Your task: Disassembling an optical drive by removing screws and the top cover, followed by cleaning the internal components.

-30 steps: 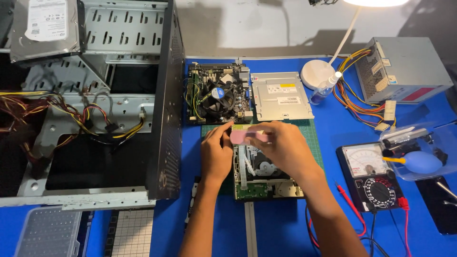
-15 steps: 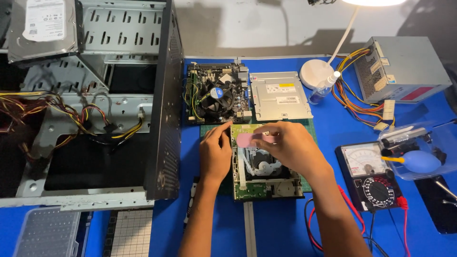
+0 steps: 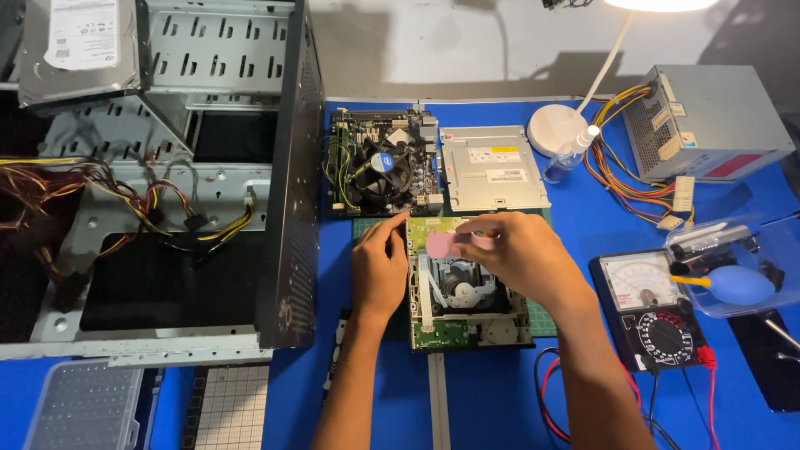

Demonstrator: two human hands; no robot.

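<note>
Right hand (image 3: 525,254) pinches a pink eraser (image 3: 439,244) in its grip, long axis left-right, pressed on the opened optical drive (image 3: 467,292). Left hand (image 3: 379,267) steadies the drive's left edge, fingers flat, on the blue worktop (image 3: 492,400).

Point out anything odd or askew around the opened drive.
Nothing looks spilled or broken. The right hand holds a pink eraser over the opened optical drive; the left hand steadies its edge.
</note>
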